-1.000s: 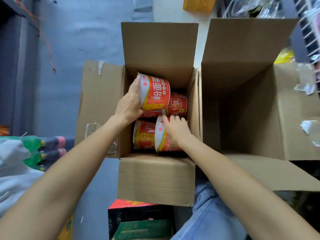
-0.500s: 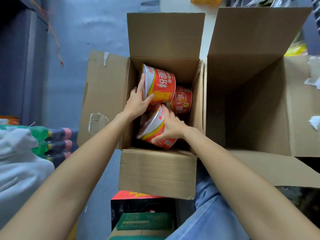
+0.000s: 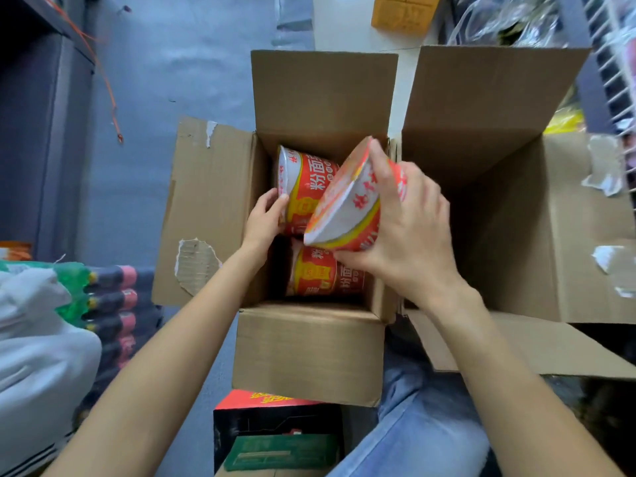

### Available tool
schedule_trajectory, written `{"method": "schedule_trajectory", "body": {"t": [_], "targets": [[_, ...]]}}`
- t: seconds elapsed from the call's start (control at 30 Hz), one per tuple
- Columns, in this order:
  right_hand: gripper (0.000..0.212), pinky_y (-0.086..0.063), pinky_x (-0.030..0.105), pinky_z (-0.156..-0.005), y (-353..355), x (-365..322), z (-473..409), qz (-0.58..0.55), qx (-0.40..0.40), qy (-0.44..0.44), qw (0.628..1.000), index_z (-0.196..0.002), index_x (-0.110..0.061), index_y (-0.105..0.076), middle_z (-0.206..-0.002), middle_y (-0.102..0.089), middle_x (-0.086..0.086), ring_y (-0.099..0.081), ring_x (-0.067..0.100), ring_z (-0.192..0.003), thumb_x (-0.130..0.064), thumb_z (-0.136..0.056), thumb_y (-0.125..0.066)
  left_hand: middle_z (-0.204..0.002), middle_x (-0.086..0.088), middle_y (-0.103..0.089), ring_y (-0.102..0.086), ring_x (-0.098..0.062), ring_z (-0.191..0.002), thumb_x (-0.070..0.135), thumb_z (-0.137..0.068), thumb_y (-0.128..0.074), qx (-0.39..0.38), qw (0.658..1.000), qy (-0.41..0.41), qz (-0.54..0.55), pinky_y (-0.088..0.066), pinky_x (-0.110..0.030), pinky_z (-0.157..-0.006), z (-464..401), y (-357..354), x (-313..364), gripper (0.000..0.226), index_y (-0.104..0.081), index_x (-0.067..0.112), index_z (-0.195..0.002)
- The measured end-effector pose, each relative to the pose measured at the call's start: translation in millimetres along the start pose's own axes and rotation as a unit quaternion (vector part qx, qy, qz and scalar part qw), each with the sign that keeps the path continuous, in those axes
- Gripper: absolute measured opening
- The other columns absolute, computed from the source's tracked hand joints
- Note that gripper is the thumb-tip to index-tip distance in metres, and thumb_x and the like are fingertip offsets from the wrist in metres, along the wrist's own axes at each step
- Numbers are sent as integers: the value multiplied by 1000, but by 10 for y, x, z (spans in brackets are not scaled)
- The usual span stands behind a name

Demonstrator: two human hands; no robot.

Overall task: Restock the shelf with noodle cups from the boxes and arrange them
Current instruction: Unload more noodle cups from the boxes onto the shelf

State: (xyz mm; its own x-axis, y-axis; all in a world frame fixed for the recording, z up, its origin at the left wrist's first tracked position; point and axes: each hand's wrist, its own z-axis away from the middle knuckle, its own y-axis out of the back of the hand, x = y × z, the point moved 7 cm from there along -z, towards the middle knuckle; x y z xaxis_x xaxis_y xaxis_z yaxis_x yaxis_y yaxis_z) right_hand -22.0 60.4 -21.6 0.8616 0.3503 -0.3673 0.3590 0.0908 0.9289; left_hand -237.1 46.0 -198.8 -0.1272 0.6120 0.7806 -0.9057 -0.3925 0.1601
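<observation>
An open cardboard box stands on the floor in front of me with red and white noodle cups inside. My right hand grips one noodle cup, tilted and lifted above the box opening. My left hand reaches into the box and holds a second cup by its rim and side. A third cup lies lower in the box, partly hidden by the lifted one.
A larger open cardboard box stands to the right, its inside bare. Bottles in green wrap and a white bag lie at the left. A red and black carton sits below the box. Wire shelving is at top right.
My right hand has lifted its cup up out of the box and tilted it toward the right. My left hand still holds the upper cup inside the box.
</observation>
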Motion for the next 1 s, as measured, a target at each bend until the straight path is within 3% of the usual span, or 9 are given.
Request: {"method": "schedule_trajectory", "body": {"t": [0.07, 0.13, 0.23, 0.33, 0.43, 0.53, 0.7, 0.87, 1.0], "targets": [[123, -35, 48, -101, 259, 187, -80, -49, 54, -45, 996, -151, -27, -5, -138, -36, 17, -39, 35, -123, -74, -56, -66, -144, -5, -45, -49, -17, -124, 28, -91, -62, 48, 998, 23, 15, -44, -39, -104, 97, 44, -164, 61, -37, 13, -144], [128, -32, 48, -105, 333, 401, -162, -118, 79, -100, 985, -152, -27, -4, -142, -33, 15, -36, 34, -128, -72, -53, -73, -144, -4, -42, -47, -18, -125, 29, -86, -69, 73, 992, 76, 74, -42, -39, -104, 247, -34, -354, 74, -30, 11, -147], [135, -27, 47, -111, 261, 626, -248, -218, 89, -159, 959, -153, -26, -3, -147, -28, 10, -30, 31, -134, -72, -48, -72, -143, -8, -46, -45, -25, -128, 39, -80, -73, 20, 962, 163, 219, -43, -41, -102, 394, -433, -447, 81, -35, 8, -144], [137, -22, 47, -115, 165, 719, -296, -264, 91, -166, 946, -153, -26, -1, -151, -24, 9, -24, 29, -138, -72, -47, -73, -147, -11, -41, -36, -33, -136, 59, -82, -60, 4, 905, 167, 392, -30, -54, -111, 382, -721, -216, 81, -31, 16, -146], [137, -21, 47, -114, 75, 772, -313, -285, 81, -168, 940, -153, -28, 0, -153, -23, 7, -22, 27, -140, -71, -46, -74, -149, -11, -33, -29, -40, -137, 76, -76, -51, 37, 822, 188, 536, -29, -70, -102, 292, -841, -127, 91, -26, 27, -148], [136, -24, 48, -115, 31, 818, -266, -294, 78, -165, 938, -152, -31, 1, -151, -25, 6, -21, 24, -140, -70, -47, -76, -139, -14, -43, -38, -39, -130, 69, -78, -57, 33, 791, 188, 581, -35, -70, -98, 218, -924, -121, 80, -39, 23, -140], [134, -27, 49, -115, 126, 862, -158, -322, 93, -167, 927, -151, -33, 0, -153, -23, 2, -22, 22, -143, -64, -49, -80, -130, -14, -52, -49, -33, -119, 52, -75, -70, 41, 808, 179, 559, -43, -62, -96, 308, -959, -96, 69, -47, 18, -131], [133, -23, 34, -113, 428, 903, 117, -365, 131, -186, 903, -152, -26, 1, -154, -19, -5, -17, 18, -145, -60, -52, -81, -135, -9, -50, -51, -30, -120, 54, -54, -80, 13, 885, 143, 442, -53, -58, -79, 800, -707, 1, 101, -35, 29, -140], [137, -30, 47, -115, 750, 907, 548, -417, 177, -240, 858, -151, -25, -3, -155, -25, 0, -27, 15, -143, -64, -48, -85, -133, 2, -55, -57, -19, -117, 56, -55, -75, -48, 960, 51, 272, -57, -36, -69, 1318, -408, 313, 95, -37, 34, -139]]}}
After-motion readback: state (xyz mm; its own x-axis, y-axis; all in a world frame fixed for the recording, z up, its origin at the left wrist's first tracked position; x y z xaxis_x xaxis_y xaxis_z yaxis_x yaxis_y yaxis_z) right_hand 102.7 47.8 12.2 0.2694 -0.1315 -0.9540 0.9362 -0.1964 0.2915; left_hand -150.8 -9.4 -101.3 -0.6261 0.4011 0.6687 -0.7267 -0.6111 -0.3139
